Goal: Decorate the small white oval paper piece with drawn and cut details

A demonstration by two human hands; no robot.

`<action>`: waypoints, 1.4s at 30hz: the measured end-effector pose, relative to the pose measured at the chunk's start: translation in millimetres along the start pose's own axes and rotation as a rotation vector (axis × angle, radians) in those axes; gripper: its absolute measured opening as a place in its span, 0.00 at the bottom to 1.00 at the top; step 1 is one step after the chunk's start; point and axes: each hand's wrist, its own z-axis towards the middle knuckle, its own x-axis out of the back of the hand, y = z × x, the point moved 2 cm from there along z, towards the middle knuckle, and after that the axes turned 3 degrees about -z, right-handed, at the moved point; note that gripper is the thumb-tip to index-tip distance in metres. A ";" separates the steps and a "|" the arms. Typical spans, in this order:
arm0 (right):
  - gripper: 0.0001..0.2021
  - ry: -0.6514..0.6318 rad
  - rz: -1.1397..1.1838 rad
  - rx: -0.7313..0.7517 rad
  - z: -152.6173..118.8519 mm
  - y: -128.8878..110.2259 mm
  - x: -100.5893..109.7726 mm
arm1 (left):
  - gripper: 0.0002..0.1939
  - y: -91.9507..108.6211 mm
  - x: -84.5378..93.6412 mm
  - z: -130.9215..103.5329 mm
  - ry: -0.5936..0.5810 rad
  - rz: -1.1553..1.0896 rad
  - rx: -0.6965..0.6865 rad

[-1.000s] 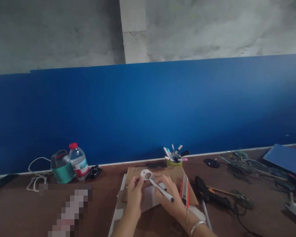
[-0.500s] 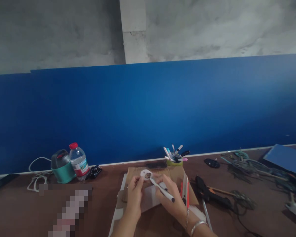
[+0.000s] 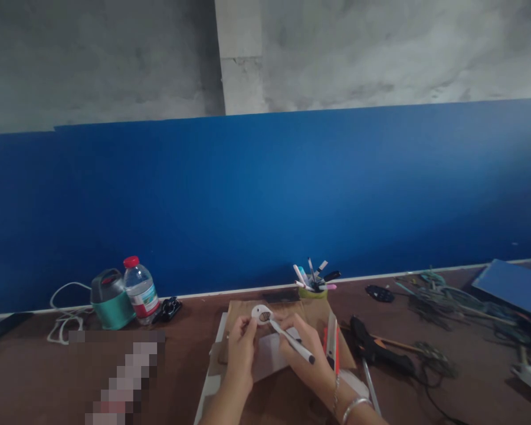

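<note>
You get a dim, slightly soft view.
Your gray wall (image 3: 358, 53) brightens toward the upper right, a diffuse sheen crosses the blue panel (image 3: 292, 189), and coarse pixelation covers part of the lower left.

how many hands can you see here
2. The left hand pinches the white piece; the right hand holds the white pen, to its right.

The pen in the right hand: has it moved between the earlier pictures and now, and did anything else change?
The back end of the pen has shifted very slightly to the right. Nothing was taken hold of or let go: the right hand keeps the pen, the left hand the white piece. The bottle stayed in place.
</note>
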 end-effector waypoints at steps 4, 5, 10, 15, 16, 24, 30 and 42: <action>0.08 -0.010 0.036 -0.005 0.0 1.2 -0.6 | 0.24 -0.3 0.5 0.9 0.003 -0.009 -0.023; 0.08 -0.010 0.041 -0.003 0.1 1.5 -0.8 | 0.24 -0.1 0.3 0.9 0.003 -0.016 -0.024; 0.06 -0.006 0.067 -0.007 0.4 -2.0 0.6 | 0.26 2.7 -1.9 -0.4 -0.017 -0.026 -0.011; 0.06 0.011 0.071 -0.032 0.6 -5.3 2.9 | 0.25 4.8 -1.4 -1.6 -0.025 -0.012 -0.025; 0.06 0.011 0.076 -0.033 0.6 -5.0 2.8 | 0.25 4.5 -1.1 -1.7 -0.029 -0.006 -0.019; 0.06 0.026 0.113 -0.025 0.0 0.7 0.1 | 0.25 4.9 -2.0 -2.3 -0.028 -0.017 -0.020; 0.06 -0.006 0.136 -0.055 -0.4 0.7 -0.8 | 0.25 7.9 -2.5 -4.7 -0.029 -0.001 -0.014; 0.06 0.064 -0.055 -0.025 -1.0 3.1 -0.7 | 0.25 3.5 -0.9 -1.8 -0.032 0.021 -0.018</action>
